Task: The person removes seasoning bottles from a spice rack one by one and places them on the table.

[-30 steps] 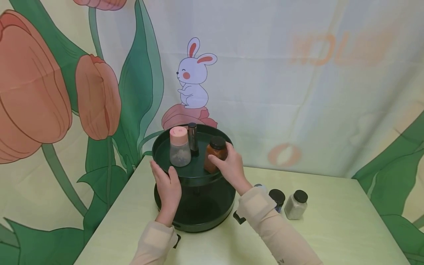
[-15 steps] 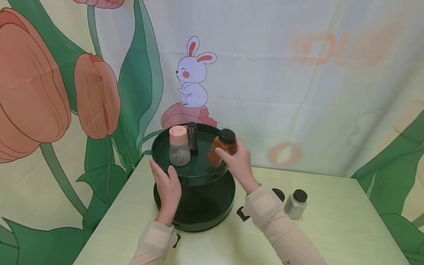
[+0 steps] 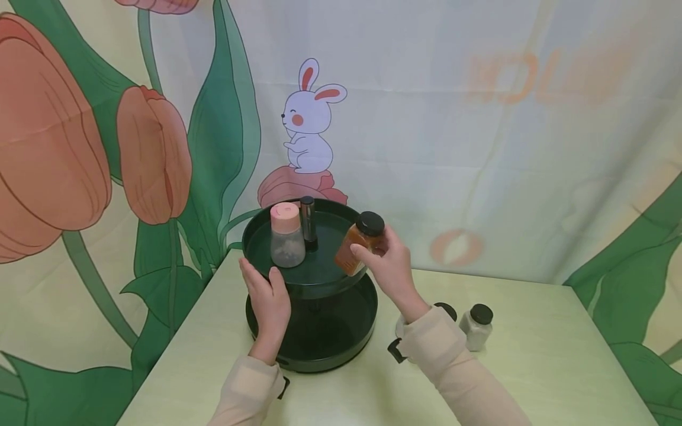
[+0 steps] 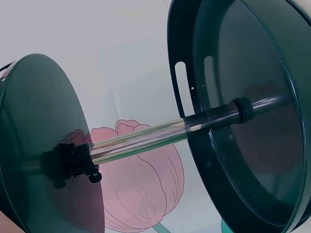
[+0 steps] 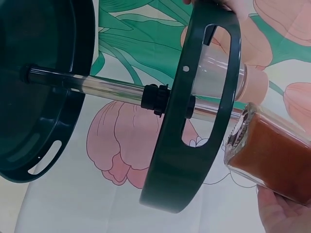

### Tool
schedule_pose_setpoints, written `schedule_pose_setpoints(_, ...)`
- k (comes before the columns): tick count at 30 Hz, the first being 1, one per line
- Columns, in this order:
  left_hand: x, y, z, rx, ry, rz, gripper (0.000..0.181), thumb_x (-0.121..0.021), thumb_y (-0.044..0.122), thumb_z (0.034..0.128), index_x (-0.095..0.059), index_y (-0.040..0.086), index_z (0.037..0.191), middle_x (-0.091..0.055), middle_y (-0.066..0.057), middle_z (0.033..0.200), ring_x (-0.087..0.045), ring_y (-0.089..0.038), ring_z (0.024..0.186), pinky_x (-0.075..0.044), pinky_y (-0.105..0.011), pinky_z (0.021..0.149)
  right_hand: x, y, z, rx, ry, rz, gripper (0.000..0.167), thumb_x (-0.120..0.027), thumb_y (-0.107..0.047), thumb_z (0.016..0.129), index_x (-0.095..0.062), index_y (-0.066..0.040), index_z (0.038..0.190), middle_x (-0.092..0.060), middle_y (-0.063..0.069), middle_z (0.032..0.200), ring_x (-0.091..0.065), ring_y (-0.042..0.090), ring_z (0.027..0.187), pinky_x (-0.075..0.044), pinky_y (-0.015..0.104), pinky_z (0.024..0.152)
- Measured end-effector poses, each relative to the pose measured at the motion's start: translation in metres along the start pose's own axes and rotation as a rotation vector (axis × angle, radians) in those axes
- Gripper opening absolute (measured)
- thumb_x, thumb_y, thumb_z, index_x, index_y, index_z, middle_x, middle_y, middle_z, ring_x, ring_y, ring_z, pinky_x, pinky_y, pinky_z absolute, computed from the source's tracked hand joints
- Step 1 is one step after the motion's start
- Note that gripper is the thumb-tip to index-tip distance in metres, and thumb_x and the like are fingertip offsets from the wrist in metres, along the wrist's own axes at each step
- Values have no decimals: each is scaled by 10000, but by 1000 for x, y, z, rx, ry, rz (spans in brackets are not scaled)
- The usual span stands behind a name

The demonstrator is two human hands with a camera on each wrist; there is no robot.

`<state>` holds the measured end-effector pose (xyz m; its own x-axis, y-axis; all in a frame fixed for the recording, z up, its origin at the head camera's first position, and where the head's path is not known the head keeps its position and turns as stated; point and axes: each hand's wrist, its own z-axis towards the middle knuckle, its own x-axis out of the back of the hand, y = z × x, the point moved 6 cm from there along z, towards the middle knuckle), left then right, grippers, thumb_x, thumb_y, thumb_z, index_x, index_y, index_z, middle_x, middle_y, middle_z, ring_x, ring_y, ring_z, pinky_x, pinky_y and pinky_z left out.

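A dark green two-tier round rack (image 3: 311, 291) stands on the table. My right hand (image 3: 393, 266) grips a glass spice jar (image 3: 354, 245) of reddish-brown powder with a black lid, tilted over the upper tier's right rim. In the right wrist view the jar (image 5: 277, 155) is apart from the upper tray (image 5: 170, 179). My left hand (image 3: 269, 307) rests against the upper tier's left front side, fingers straight. A pink-lidded clear shaker (image 3: 288, 244) stands on that tier beside the central metal post (image 3: 308, 222). In the left wrist view, the post (image 4: 141, 143) joins both tiers.
To the right on the table (image 3: 554, 355) stand a black-lidded jar of pale contents (image 3: 476, 328) and another black-lidded jar (image 3: 445, 310), partly behind the right sleeve (image 3: 442, 340). A printed curtain (image 3: 426, 148) hangs behind the table.
My right hand has lifted the spice jar off the upper tier and moved it right, tilting it. The left hand has stayed against the rack.
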<state>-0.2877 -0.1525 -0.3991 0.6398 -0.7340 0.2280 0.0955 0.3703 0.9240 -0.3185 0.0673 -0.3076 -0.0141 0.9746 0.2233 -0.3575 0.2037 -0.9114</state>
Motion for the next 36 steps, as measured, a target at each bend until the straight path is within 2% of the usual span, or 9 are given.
schedule_pose_setpoints(11, 0, 0, 0, -2, 1, 1, 651, -340, 287, 928, -3, 16, 1415, 13, -116, 1493, -9, -242, 1373, -79, -429, 1102, 8, 6, -9, 29, -6, 15, 398, -659, -187, 778, -529, -89, 1141, -598, 105, 1007, -509, 154, 823, -448, 240, 770)
schedule_pose_setpoints(23, 0, 0, 0, 2, -8, 4, 651, -346, 278, 931, 3, 19, 1415, 18, -109, 1494, -5, -239, 1373, -77, -428, 1103, 22, 17, -20, -29, -22, 98, 387, -651, -191, 786, -523, -109, 1142, -602, 97, 1061, -584, 94, 894, -476, 215, 792)
schedule_pose_setpoints(29, 1, -1, 0, 10, -10, 12, 652, -341, 289, 932, 11, 36, 1418, 21, -103, 1495, -3, -234, 1374, -76, -425, 1104, 28, 25, -26, -65, -22, 80, 417, -656, -211, 783, -515, -102, 1159, -596, 100, 1080, -577, 72, 897, -470, 196, 790)
schedule_pose_setpoints(36, 1, -1, -1, 14, -10, 19, 657, -335, 309, 932, 19, 48, 1420, 23, -102, 1495, -4, -234, 1374, -77, -422, 1105, 34, 36, -32, -64, -6, 48, 402, -662, -195, 776, -530, -95, 1142, -603, 96, 1050, -560, 73, 828, -464, 184, 730)
